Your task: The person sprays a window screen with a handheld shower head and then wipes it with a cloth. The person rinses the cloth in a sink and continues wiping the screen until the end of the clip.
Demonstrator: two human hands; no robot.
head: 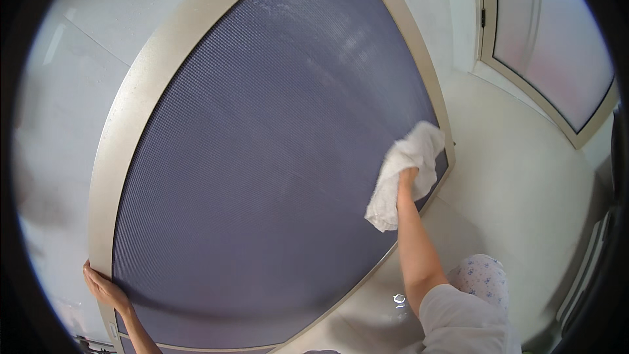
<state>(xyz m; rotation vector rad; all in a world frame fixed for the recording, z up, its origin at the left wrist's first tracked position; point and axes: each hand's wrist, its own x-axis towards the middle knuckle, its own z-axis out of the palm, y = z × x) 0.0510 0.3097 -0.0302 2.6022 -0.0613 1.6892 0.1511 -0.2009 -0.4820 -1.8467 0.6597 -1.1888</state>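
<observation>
A large window screen with dark blue-grey mesh (255,167) and a champagne-coloured metal frame (115,128) stands before me, close to a pale wall. My left hand (105,287) grips the frame's left side near the bottom, its fingers curled around the outer edge. At the screen's right side, my right hand (409,177) holds a bunched white cloth (393,191) against the mesh, close to the frame's right edge. The cloth hides most of that hand's fingers. Whitish streaks show on the mesh in its upper right part.
At the upper right is a frosted-glass panel (545,54) in a similar metal frame, with a hinge on its side. Pale tiles (521,172) cover the floor on the right. My patterned trouser knee (479,275) shows below my right arm. Part of a dark object stands at the right rim.
</observation>
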